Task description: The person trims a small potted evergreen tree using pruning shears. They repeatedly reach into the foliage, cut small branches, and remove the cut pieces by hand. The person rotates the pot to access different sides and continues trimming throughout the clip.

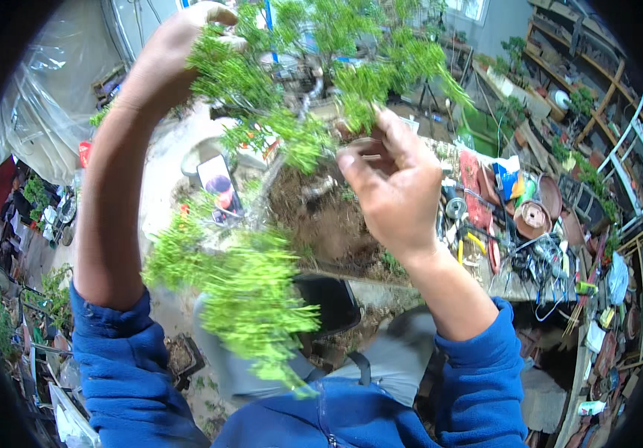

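Your left fingers [221, 13] arch beside the tree [243, 84], apparently to clear its foliage; your right fingers [402, 138] half-curl nearby. Either grip: cannot tell.

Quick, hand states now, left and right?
Left hand: fingers bent at the conifer foliage; open or gripping, can't tell.
Right hand: loosely curled beside the foliage; whether it pinches a sprig, can't tell.
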Motion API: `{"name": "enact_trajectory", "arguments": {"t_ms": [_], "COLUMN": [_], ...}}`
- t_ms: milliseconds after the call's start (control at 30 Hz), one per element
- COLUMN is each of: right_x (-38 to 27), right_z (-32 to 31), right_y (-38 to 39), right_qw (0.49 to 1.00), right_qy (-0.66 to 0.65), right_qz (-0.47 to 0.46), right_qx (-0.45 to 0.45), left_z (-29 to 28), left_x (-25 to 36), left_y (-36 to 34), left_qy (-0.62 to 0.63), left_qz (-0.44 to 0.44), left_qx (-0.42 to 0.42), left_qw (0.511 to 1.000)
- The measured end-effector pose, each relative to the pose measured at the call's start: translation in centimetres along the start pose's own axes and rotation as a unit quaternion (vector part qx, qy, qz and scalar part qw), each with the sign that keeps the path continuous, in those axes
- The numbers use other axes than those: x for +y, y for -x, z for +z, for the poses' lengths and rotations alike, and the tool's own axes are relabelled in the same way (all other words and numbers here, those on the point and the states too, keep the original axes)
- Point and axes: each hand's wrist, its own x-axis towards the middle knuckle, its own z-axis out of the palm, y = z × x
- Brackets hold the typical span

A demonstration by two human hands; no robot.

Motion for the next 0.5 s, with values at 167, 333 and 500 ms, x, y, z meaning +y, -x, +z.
{"name": "enact_trajectory", "arguments": {"t_ms": [167,333,500], "right_x": [0.6,1.0,0.9], "right_z": [0.9,0.7,0.8], "right_y": [-0.7,-0.9,-0.7], "right_qw": [0.986,0.988,0.995], "right_qy": [0.067,0.052,0.041], "right_qz": [-0.152,-0.142,-0.092], "right_qx": [0.014,-0.019,-0.013], "left_z": [-0.6,-1.2,-0.7], "left_x": [1.4,3.3,2.8], "left_y": [-1.5,-1.0,-0.4], "left_qy": [0.104,0.346,0.441], "left_qz": [-0.061,-0.101,-0.122], "left_qx": [0.016,0.097,0.136], "left_qw": [0.993,0.928,0.879]}}
